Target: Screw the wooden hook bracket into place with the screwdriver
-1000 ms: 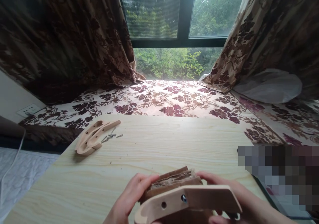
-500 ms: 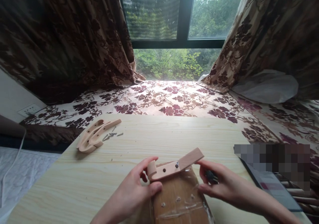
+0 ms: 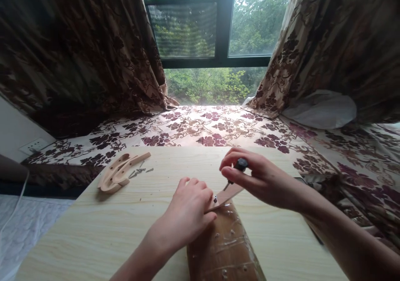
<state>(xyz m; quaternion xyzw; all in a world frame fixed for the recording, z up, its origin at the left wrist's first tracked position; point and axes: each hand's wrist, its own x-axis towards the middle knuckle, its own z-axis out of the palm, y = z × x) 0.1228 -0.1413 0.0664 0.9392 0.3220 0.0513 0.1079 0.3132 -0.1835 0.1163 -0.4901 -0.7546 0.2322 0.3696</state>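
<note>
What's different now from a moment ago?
The right hand has moved forward and left, bringing the screwdriver over the wooden piece. The left hand has gone from pinching the piece's curved end to covering it. The loose screws and other curved pieces stayed put.

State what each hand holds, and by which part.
The right hand grips a thin-shafted metal screwdriver by its black handle; the left hand clasps the left end of a pale, angled wooden piece.

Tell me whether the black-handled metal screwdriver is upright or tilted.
Tilted: the black-handled screwdriver in the right hand has its metal shaft slanting down leftward.
</note>
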